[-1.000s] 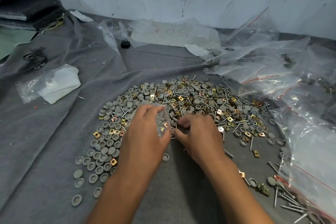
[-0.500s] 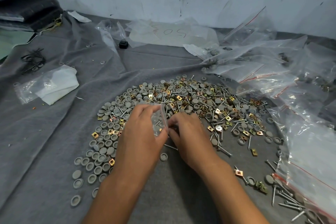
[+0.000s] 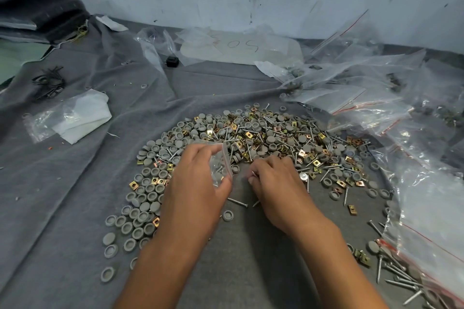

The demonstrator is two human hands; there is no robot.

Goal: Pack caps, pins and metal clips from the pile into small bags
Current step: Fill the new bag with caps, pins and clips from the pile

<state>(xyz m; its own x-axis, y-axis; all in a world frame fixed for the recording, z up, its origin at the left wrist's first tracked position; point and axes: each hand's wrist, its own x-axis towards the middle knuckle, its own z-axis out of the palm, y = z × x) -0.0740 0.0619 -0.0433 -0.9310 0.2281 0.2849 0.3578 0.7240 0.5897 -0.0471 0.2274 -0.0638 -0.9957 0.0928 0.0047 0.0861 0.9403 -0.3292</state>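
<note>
Kneeling over the grey cloth point(image 3: 62, 208) that keeps everything from rolling off, I have the pile point(image 3: 263, 138) of caps, pins and metal clips fanned out ahead of me so each kind is within reach. Filled bags point(image 3: 376, 98) lie off to my right, out of the way of the loose stock.

I keep my left hand point(image 3: 193, 190) curled round a small bag point(image 3: 222, 163), its red-striped mouth turned toward my right so parts can go straight in; a few pieces already show through the plastic. My right hand point(image 3: 273, 183) sits just beside that opening with its grip pinched together on what looks like a pin point(image 3: 254, 173), though it is too small to be sure.

Against half a second ago, my hands have drawn a little apart: the right has come back from the bag's mouth toward the pile's near edge, while the left holds the bag as before. A loose nail point(image 3: 237, 202) lies on the cloth between my wrists.
</note>
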